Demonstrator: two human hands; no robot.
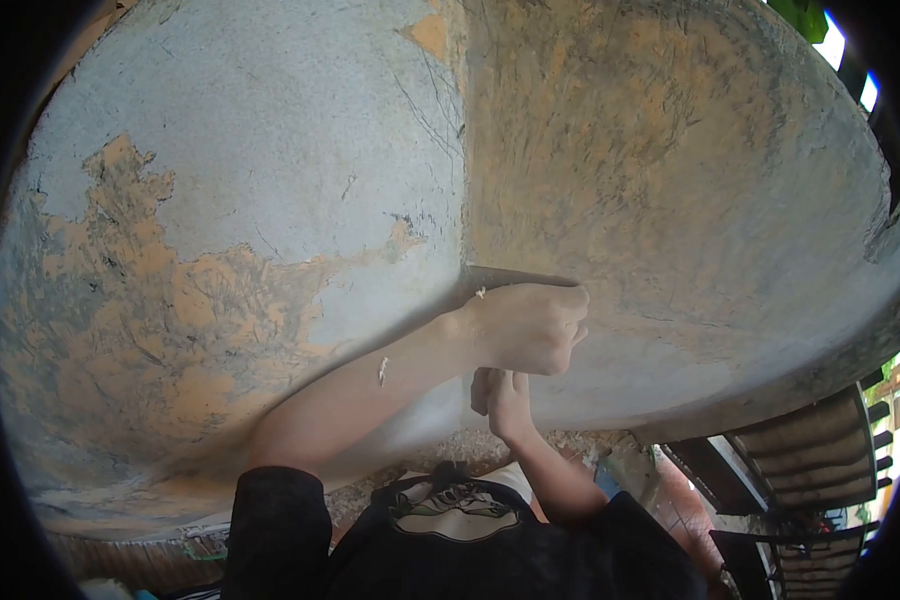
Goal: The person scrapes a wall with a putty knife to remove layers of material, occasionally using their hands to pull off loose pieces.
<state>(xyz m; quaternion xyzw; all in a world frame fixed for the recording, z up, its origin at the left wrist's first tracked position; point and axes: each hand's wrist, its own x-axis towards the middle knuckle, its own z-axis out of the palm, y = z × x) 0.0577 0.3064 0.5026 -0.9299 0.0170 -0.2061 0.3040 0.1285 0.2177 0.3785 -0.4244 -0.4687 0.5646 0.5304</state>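
My left hand (532, 325) is curled into a fist close against the wall, just right of the inner corner where two wall faces meet. Whatever its fingers wrap round is hidden from this side. Directly beneath it, my right hand (505, 405) is closed too, its upper part partly covered by the left fist. I cannot tell what it grips. Around them is a plastered wall (660, 190) with rough, scratched, orange-brown patches. Pale flaking paint (290, 140) covers much of the left face. Small paint flakes (383, 371) stick to my left forearm and wrist.
Debris and crumbs (470, 440) lie along the foot of the wall. To the lower right are slatted dark panels (810, 450) and reddish floor tiles (682, 500). Green leaves (802, 16) show above the wall's top right edge.
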